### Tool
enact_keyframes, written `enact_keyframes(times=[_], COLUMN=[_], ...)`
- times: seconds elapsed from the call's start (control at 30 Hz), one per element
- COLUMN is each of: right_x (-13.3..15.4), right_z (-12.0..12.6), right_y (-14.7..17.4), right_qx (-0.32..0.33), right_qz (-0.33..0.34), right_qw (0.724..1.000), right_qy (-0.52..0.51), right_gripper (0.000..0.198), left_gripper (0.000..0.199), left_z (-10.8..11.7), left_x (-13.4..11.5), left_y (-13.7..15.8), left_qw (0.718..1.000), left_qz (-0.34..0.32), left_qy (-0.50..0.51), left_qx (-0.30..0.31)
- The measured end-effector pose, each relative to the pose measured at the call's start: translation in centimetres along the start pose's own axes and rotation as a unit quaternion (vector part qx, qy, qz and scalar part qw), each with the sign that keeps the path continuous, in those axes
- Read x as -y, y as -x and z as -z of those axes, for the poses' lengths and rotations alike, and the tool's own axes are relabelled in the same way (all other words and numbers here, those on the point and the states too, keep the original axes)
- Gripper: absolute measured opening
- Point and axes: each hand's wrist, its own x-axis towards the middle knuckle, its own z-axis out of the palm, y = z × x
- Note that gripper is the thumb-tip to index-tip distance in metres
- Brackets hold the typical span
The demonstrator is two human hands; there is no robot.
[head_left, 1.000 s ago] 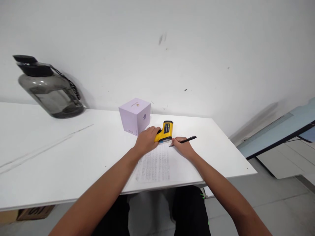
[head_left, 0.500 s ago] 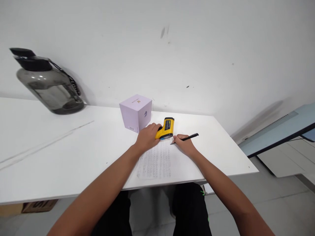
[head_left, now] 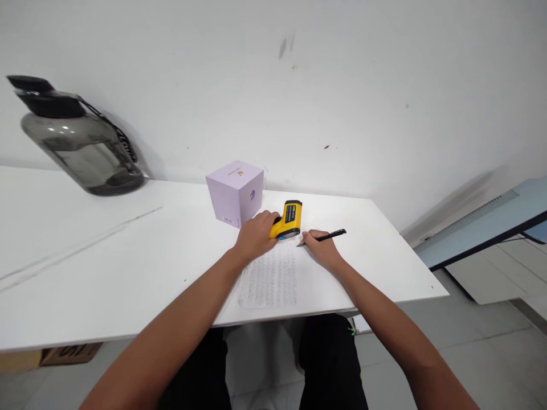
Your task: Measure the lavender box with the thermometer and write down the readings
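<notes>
Here's the device [head_left: 293,221] in yellow and black, the pen [head_left: 332,234] all black, and grey script [head_left: 268,285] striping white paper [head_left: 280,267]! The box [head_left: 225,199] shows lilac with a purple emblem [head_left: 252,195]; the bottle [head_left: 88,162] is smoky grey, the tabletop [head_left: 141,273] white, grey-veined.

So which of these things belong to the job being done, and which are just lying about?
In use:
Black pen, in the right hand
Yellow-and-black device, in the left hand
Marked sheet, beneath the hands

Apparently just lying about:
Lilac box
Large bottle
Cardboard box, below the table
</notes>
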Motion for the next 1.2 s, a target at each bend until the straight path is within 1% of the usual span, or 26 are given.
enact_keyframes(times=[0.27,0.5,0.63,0.77,0.87,0.97,1.03,1.07,1.17,1.2], right_x=[0.1,0.5,0.6,0.2,0.0,0.2,0.2,0.1,-0.6,-1.0], right_z=[0.0,0.1,0.2,0.3,0.3,0.3,0.4,0.5,1.1,1.4], right_y=[0.0,0.3,0.3,0.1,0.0,0.2,0.3,0.3,0.0,-0.2], right_qx=[0.004,-0.007,0.008,0.019,0.013,-0.019,-0.058,-0.076,-0.112,-0.120], right_qz=[-0.008,0.007,0.016,0.009,0.011,0.021,0.040,0.061,0.138,0.145], right_qw=[1.000,1.000,0.999,0.999,1.000,1.000,0.997,0.993,0.969,0.960], right_qy=[0.009,0.019,0.036,0.028,0.009,0.000,0.029,0.059,0.169,0.205], right_gripper=[0.034,0.034,0.035,0.035,0.037,0.042,0.042,0.040,0.034,0.034], left_gripper=[0.044,0.043,0.043,0.044,0.044,0.045,0.045,0.044,0.046,0.047], left_z=[-0.1,-0.4,-0.2,-0.1,0.0,0.0,-0.1,-0.1,-0.1,-0.1], left_x=[0.1,0.3,0.2,0.1,0.1,0.1,0.1,0.1,0.1,0.1], left_y=[0.1,0.0,0.0,0.0,0.0,0.0,-0.1,-0.1,-0.1,-0.1], left_qw=[1.000,1.000,1.000,1.000,0.999,0.999,0.999,0.999,0.998,0.997], left_qz=[0.000,-0.006,-0.003,0.007,0.013,0.017,0.020,0.022,0.031,0.034], left_qy=[0.009,0.003,0.006,0.019,0.029,0.036,0.042,0.046,0.058,0.062], left_qx=[-0.002,-0.012,-0.009,-0.013,-0.012,-0.014,-0.016,-0.018,-0.023,-0.025])
